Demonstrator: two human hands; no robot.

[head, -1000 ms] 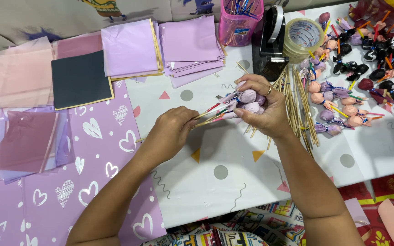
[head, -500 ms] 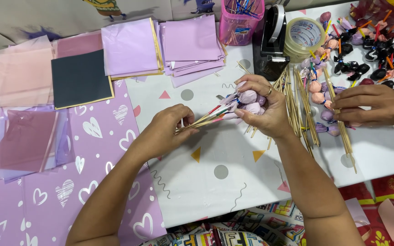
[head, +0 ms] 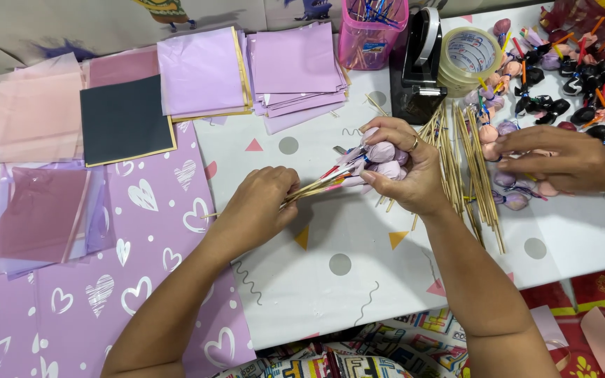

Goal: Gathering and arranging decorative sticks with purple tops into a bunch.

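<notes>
- The small bunch of lilac-wrapped round sweets on thin wooden sticks (head: 379, 159) lies across the middle of the white table with grey dots and coloured triangles (head: 330, 280), heads toward the far edge, stick ends pointing to my left.
- My right hand (head: 404, 171) is curled tight around the wrapped heads, fingers closed over them, a ring on one finger.
- My left hand (head: 257, 206) is closed on the bare stick ends, thumb and fingertips pinched together around them.
- Just beside my right hand, toward the right edge, a loose sheaf of plain wooden skewers (head: 474, 178) lies on the table.
- Another person's hand (head: 561, 161) comes in from the right edge, resting flat, fingers spread, on more wrapped sweets on sticks (head: 512, 199).
- Further toward the far right corner lies a heap of dark and pink wrapped sweets with coloured sticks (head: 575, 84).
- At the far edge stand a black tape dispenser (head: 421, 66), a roll of clear tape (head: 470, 59) touching it, and a pink plastic pen pot (head: 372, 31).
- Left of those, stacks of lilac paper squares (head: 295, 66), a black square sheet (head: 124, 119) and pale pink sheets (head: 33, 115).
- Over the left part of the table lies lilac wrapping paper with white hearts (head: 141, 280).
</notes>
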